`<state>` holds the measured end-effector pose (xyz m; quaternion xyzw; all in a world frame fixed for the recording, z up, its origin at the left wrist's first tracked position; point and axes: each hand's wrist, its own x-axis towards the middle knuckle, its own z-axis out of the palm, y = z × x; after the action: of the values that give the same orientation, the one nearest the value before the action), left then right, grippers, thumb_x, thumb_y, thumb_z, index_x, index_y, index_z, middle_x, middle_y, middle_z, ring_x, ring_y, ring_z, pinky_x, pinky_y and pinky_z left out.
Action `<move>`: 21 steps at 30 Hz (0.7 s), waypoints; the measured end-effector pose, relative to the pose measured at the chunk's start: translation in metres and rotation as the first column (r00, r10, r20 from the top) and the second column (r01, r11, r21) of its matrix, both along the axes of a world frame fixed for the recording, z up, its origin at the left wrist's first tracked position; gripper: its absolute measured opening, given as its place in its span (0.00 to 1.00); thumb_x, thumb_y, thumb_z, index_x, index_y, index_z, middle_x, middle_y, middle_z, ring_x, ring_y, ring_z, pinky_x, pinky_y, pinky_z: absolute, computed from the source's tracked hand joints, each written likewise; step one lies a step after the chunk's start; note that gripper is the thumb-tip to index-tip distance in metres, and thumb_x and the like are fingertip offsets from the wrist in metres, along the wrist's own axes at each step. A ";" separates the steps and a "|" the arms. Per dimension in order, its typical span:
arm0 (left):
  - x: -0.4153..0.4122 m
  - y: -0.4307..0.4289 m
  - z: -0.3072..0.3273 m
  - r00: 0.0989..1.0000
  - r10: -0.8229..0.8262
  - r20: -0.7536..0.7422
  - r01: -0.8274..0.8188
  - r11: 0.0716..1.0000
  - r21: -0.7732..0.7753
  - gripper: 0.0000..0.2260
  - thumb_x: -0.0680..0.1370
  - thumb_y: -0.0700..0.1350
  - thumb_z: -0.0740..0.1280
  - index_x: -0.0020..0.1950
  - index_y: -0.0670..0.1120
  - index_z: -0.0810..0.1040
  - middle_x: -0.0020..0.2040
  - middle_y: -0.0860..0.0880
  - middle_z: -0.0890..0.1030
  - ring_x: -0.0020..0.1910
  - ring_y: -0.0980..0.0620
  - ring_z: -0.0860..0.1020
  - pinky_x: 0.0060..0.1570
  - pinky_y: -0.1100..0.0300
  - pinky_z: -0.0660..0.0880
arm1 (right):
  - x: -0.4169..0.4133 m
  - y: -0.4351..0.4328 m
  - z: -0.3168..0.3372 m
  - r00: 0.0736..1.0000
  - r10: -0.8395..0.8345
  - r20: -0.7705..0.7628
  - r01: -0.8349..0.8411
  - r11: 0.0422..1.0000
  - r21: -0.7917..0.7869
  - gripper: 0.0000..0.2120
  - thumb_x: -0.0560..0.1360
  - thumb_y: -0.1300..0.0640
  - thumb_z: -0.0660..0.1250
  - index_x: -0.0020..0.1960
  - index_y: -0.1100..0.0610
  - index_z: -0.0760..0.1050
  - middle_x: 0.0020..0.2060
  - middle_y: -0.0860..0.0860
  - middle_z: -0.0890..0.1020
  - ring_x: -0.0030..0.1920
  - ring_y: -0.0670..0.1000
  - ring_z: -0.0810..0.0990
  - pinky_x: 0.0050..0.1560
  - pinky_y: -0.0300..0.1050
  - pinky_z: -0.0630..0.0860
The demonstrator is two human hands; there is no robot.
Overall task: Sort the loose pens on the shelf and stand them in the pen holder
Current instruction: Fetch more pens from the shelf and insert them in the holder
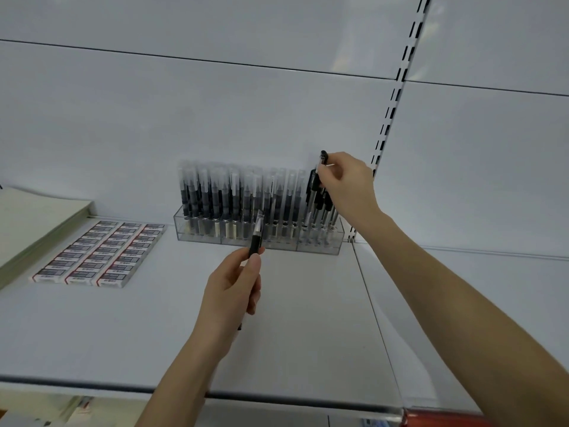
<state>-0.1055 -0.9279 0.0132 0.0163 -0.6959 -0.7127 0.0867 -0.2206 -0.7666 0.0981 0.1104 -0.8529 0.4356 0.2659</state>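
Two hands are at work over a white shelf (123,334). No loose pens lie on its visible surface.

The left hand (229,291) has its fingers and thumb curled round a black-gripped pen (256,240). It holds this pen tilted above the shelf, pale tip pointing up toward the front wall of the pen holder (197,234). The pen's other end shows just below the palm.

The right hand (345,183) pinches the upper part of a black-capped pen (322,161) between its fingertips, near upright over the holder's right compartment. That pen's lower end is lost among its neighbours, so it may or may not already rest in the compartment.

The pen holder is clear, rectangular and split into three compartments. It stands at the back of the shelf against the white back panel (215,103). The left and middle compartments are packed with upright frosted-cap pens (215,192). The right compartment holds a smaller group of dark-capped pens (320,204), standing beside the right wrist.

Left of the holder and apart from it, small flat packets (98,254) lie in three neat rows. A stack of pale sheets (30,223) sits just beside them at the far left. A slotted upright (391,118) runs up the panel to the right of the holder.
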 end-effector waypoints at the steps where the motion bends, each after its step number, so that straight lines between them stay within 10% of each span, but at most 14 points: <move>1: 0.000 0.000 0.000 1.000 0.001 -0.004 -0.001 1.000 -0.008 0.09 0.79 0.46 0.59 0.54 0.54 0.77 0.25 0.54 0.71 0.24 0.55 0.68 0.28 0.58 0.64 | -0.001 0.000 0.001 1.000 -0.008 -0.007 0.008 1.000 0.016 0.09 0.77 0.60 0.59 0.48 0.65 0.76 0.37 0.65 0.80 0.33 0.52 0.70 0.33 0.40 0.68; 8: 0.001 -0.001 0.000 1.000 0.006 -0.005 -0.006 1.000 0.025 0.09 0.79 0.43 0.60 0.54 0.51 0.78 0.27 0.52 0.71 0.24 0.58 0.67 0.24 0.66 0.67 | -0.013 0.001 -0.020 0.991 -0.022 0.134 0.005 0.991 0.131 0.11 0.77 0.61 0.59 0.44 0.69 0.74 0.41 0.66 0.81 0.44 0.64 0.81 0.46 0.57 0.78; 16: 0.001 0.000 0.001 0.999 -0.021 -0.038 0.022 1.000 0.013 0.09 0.79 0.39 0.60 0.52 0.46 0.79 0.35 0.49 0.78 0.28 0.59 0.72 0.26 0.71 0.69 | 0.012 0.009 -0.029 0.987 0.011 0.162 0.005 0.995 -0.096 0.09 0.76 0.57 0.65 0.54 0.60 0.76 0.42 0.54 0.82 0.45 0.50 0.81 0.46 0.36 0.75; 21: -0.003 0.015 0.003 0.990 -0.104 -0.093 0.100 0.994 -0.049 0.07 0.77 0.37 0.62 0.50 0.45 0.79 0.34 0.48 0.77 0.26 0.60 0.72 0.26 0.69 0.69 | 0.060 0.002 -0.039 0.935 0.292 0.200 -0.230 0.931 -0.285 0.04 0.74 0.56 0.67 0.48 0.52 0.78 0.41 0.49 0.84 0.45 0.47 0.83 0.50 0.42 0.79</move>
<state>-0.1087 -0.9133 0.0166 -0.0550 -0.7063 -0.7008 0.0835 -0.1604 -0.7642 0.0593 0.1348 -0.7923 0.5843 0.1129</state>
